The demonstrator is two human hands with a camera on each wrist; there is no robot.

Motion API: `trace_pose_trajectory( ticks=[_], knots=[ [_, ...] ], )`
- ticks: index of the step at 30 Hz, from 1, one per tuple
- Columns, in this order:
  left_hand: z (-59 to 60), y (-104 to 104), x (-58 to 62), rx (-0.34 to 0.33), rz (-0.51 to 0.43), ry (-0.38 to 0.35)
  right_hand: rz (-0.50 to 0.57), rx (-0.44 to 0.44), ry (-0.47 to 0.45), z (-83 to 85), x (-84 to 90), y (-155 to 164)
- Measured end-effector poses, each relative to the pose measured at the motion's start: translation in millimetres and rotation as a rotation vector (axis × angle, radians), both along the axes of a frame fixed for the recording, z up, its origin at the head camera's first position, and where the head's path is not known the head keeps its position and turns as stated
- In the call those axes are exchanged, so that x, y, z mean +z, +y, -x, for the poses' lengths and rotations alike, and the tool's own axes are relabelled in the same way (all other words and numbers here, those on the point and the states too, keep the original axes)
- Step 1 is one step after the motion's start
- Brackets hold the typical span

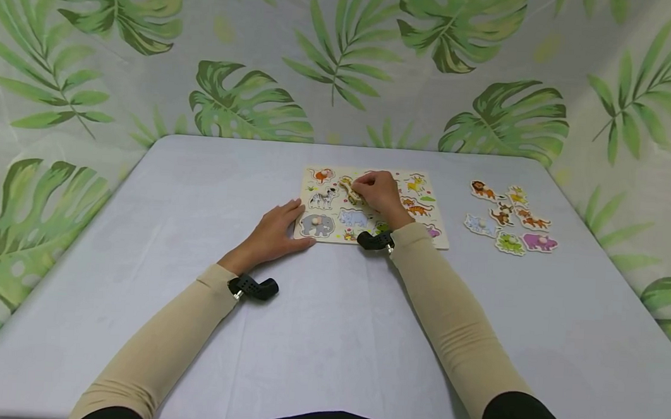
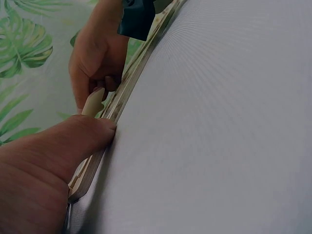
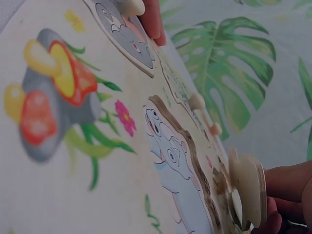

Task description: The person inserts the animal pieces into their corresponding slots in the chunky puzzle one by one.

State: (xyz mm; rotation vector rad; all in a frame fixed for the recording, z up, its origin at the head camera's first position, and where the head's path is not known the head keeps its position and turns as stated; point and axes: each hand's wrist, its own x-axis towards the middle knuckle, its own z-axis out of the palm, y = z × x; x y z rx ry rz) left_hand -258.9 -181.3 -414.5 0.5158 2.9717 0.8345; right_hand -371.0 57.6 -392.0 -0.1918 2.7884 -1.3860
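Note:
A wooden animal puzzle board lies on the grey table. My right hand pinches a giraffe piece over the board's upper middle; the right wrist view shows this piece tilted on edge between my fingers, beside a pale blue animal piece. My left hand lies flat at the board's front left corner, next to the grey elephant piece. In the left wrist view its thumb presses against the board's edge, with the right hand beyond it.
Several loose animal pieces lie on the table to the right of the board. A leaf-print backdrop stands behind and beside the table. A zebra piece and others sit in the board.

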Motion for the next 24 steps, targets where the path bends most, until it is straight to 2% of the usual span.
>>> trace_pose_trajectory(
  ticks=[15, 24],
  knots=[
    [0.6, -0.1, -0.7, -0.006, 0.004, -0.006, 0.025, 0.008, 0.016, 0.6, -3.2, -3.5],
    [1.6, -0.6, -1.0, -0.007, 0.002, -0.005, -0.007, 0.012, 0.036, 3.2, -4.5, -4.9]
  ],
)
